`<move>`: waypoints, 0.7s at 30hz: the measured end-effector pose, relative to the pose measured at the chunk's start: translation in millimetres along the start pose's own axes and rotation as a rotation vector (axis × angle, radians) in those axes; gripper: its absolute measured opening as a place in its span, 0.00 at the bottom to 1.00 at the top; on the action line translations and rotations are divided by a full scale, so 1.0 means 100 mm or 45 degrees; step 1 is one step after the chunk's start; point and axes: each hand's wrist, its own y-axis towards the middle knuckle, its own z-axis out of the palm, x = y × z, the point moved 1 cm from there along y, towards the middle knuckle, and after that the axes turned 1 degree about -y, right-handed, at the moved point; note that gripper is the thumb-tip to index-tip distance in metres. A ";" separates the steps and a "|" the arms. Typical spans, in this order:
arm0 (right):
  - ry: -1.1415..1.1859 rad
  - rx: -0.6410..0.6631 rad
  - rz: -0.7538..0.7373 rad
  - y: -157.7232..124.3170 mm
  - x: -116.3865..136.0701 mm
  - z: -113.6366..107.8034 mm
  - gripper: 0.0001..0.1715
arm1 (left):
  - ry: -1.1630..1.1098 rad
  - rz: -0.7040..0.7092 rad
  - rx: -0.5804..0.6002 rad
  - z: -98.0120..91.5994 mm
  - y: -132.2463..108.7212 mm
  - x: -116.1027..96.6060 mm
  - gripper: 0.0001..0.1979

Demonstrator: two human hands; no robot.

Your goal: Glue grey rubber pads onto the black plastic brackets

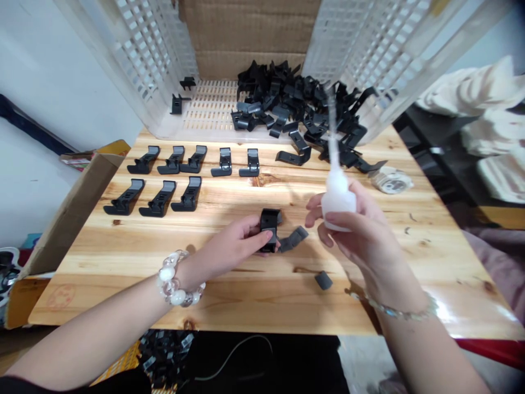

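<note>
- Working at a pine surface (262, 306), with a lattice-walled plastic crate (143, 54) open at its far edge, apparently so the parts sit within easy reach.
- A pile of black plastic clips (279, 104) heaps on the crate floor; two rows of clips (192, 194) lie spaced on the surface, seemingly to keep each one separate.
- My right grip (361, 235) closes snugly around a white squeeze bottle (338, 202), its long nozzle (331, 131) pointing up, likely keeping the contents back from the tip.
- My left grip (233, 246) pinches one black clip (268, 230) upright mid-surface, steadying it, just beside a loose grey strip (293, 239).
- A small grey pad (324, 280) lies nearby.
</note>
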 end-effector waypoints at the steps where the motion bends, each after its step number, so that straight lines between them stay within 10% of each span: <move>1: -0.002 0.027 0.040 0.00 -0.03 0.03 0.20 | 0.001 0.008 -0.002 0.00 0.00 0.01 0.14; 21: -0.866 0.260 -0.129 0.01 -0.23 0.19 0.06 | -0.122 0.028 0.078 0.02 0.02 0.02 0.19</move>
